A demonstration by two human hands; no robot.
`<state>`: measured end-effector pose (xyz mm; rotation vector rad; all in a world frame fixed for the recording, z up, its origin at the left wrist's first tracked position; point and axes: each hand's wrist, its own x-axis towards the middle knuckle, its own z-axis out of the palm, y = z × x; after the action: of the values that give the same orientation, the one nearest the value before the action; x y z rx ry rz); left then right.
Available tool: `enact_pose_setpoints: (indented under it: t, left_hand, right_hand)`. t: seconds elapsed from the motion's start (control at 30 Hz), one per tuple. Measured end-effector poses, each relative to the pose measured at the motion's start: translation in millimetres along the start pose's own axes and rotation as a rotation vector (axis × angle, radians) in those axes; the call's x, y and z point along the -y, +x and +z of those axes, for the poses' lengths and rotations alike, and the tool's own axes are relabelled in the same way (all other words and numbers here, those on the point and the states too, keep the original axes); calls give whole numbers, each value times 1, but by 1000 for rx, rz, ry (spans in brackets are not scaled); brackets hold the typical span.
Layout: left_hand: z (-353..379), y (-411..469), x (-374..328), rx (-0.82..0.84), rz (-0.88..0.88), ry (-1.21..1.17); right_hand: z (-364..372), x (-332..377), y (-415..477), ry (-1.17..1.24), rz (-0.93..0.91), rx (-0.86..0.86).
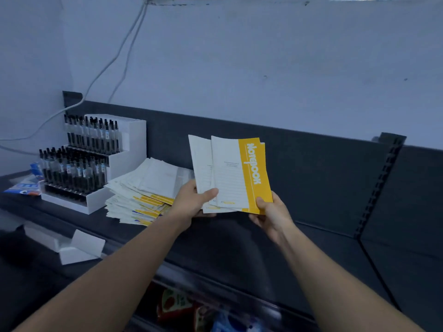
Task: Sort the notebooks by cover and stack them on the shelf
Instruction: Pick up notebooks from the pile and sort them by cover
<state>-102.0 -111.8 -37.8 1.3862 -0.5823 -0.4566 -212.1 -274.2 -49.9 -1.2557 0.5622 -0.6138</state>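
Note:
I hold a small fanned bunch of white-and-yellow notebooks (236, 173) upright above the dark shelf (311, 188). The front one has a yellow spine band with the word "Notebook". My left hand (193, 201) grips the bunch at its lower left, thumb across the front cover. My right hand (269, 213) pinches the lower right corner on the yellow band. To the left, a messy pile of similar notebooks (143, 195) lies flat on the shelf.
A white tiered display box of black pens (84, 159) stands at the shelf's left end, with a blue packet (24, 185) beside it. An open white carton (69, 245) lies on the lower ledge. Colourful packages (182, 305) sit below. Cables (115, 58) hang on the wall.

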Motion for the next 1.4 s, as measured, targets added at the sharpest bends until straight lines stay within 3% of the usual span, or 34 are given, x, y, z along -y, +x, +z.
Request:
enact_pose_setpoints:
  t: [0.13,0.3,0.57,1.0,1.4]
  left_hand:
    - [16,-17,2,163,-87,-3]
    - [41,-38,9,95,-77,-29]
    - [115,-77,2,289,-101,22]
    - [299,-142,4,564,-161,38]
    - [471,-207,22,622,-145,74]
  right_hand:
    - [-21,-5,-31,-67,-52,-109]
    - [-49,-10,-65,-38,-71,-218]
    - [-119,7,-120,-78,-79,-485]
    - [-291,52,-215,-126,-119,-646]
    - [-459,77,-272,-211,-132,-772]
